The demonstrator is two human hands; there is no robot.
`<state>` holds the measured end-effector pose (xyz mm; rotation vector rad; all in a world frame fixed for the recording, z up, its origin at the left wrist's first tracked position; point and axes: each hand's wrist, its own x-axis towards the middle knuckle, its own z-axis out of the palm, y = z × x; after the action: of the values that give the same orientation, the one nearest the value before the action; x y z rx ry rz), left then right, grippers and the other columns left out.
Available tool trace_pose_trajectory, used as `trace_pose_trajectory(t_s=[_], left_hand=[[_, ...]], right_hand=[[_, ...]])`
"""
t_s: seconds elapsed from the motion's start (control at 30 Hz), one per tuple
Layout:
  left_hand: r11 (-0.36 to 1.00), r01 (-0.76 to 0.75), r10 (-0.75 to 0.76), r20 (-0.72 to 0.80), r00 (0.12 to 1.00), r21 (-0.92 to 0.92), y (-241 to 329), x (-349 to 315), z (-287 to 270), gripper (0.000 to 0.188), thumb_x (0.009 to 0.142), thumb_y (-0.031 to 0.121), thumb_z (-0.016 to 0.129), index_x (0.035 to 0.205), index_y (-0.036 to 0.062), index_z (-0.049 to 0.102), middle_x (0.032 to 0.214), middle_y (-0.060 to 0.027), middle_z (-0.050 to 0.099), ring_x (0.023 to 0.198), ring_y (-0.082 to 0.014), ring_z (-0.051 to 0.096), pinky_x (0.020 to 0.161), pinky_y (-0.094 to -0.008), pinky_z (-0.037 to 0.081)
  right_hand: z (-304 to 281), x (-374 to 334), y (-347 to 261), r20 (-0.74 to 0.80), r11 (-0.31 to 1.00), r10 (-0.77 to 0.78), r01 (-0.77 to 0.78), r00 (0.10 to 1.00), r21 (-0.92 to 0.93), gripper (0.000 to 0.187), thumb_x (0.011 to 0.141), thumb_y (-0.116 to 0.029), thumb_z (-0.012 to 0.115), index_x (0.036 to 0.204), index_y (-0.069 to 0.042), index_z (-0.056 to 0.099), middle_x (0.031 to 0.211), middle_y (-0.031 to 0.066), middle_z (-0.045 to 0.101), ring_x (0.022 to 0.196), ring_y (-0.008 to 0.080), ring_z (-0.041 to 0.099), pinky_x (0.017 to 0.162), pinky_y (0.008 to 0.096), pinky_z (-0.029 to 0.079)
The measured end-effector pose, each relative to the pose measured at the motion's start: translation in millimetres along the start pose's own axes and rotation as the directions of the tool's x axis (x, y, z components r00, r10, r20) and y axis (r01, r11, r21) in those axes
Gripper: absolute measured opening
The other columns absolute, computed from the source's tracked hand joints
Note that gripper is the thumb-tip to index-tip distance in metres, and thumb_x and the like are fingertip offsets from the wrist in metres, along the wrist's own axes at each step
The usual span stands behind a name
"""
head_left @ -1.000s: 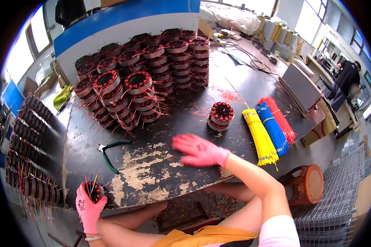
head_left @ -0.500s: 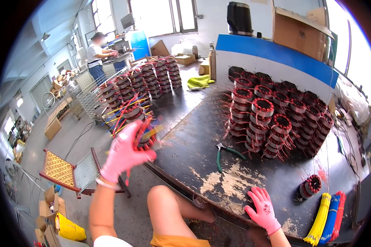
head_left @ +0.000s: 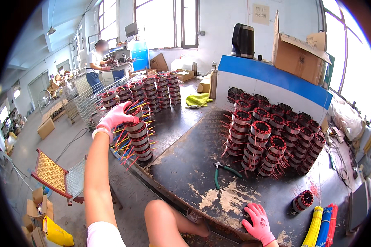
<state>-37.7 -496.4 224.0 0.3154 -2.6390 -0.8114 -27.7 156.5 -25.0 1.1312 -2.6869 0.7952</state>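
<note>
My left hand (head_left: 116, 117), in a pink glove, is at the top of a stack of ring-shaped motor stators (head_left: 141, 142) at the table's left edge. Its fingers are closed round the topmost stator (head_left: 133, 124), partly hidden by the glove. Yellow, blue and red wire leads stick out from this stack. On the table's near edge rests my right hand (head_left: 258, 222), also in a pink glove, open with its fingers flat and holding nothing. A single stator (head_left: 303, 201) stands to its right. Green-handled cutting pliers (head_left: 224, 172) lie ahead of it, jaws pointing away.
Many stacked stators (head_left: 259, 140) fill the table's right side; more stacks (head_left: 152, 92) stand at the far left. Yellow, blue and red wire bundles (head_left: 325, 224) lie at the near right. Behind are a yellow-green cloth (head_left: 198, 99) and a blue-topped panel (head_left: 272, 78). A co-worker (head_left: 95, 66) stands far left.
My left hand has moved away and up with a stator, from beside the stack onto its top. The right hand stays flat on the table. The view has tilted upward.
</note>
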Motion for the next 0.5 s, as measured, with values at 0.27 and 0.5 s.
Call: trace_pose_trajectory(t_s=[0.27,0.5], left_hand=[[0.999,0.019,-0.021,0.029,0.999,0.04,20,-9,-5,0.098,0.078,0.043,0.086,0.152,-0.0039,0.043,0.151,-0.0205,0.051,0.139,-0.0281,0.05,0.116,-0.0359,0.039],[0.914,-0.236,0.391,-0.555,0.735,0.331,52,-49,35,0.052,0.093,0.031,0.075,0.133,0.002,0.062,0.135,-0.0183,0.062,0.126,-0.0332,0.06,0.108,-0.0407,0.047]], right_hand=[[3,-1,0,-0.002,1.0,0.009,-0.009,1.0,-0.02,0.055,0.087,-0.033,0.071,0.134,-0.006,0.06,0.144,0.0175,0.056,0.139,0.0374,0.046,0.121,0.0523,0.03],[1,-4,0,-0.021,0.999,0.015,-0.016,1.0,-0.031,0.053,0.087,-0.032,0.071,0.133,-0.005,0.061,0.144,0.0172,0.056,0.139,0.0372,0.046,0.121,0.052,0.03]])
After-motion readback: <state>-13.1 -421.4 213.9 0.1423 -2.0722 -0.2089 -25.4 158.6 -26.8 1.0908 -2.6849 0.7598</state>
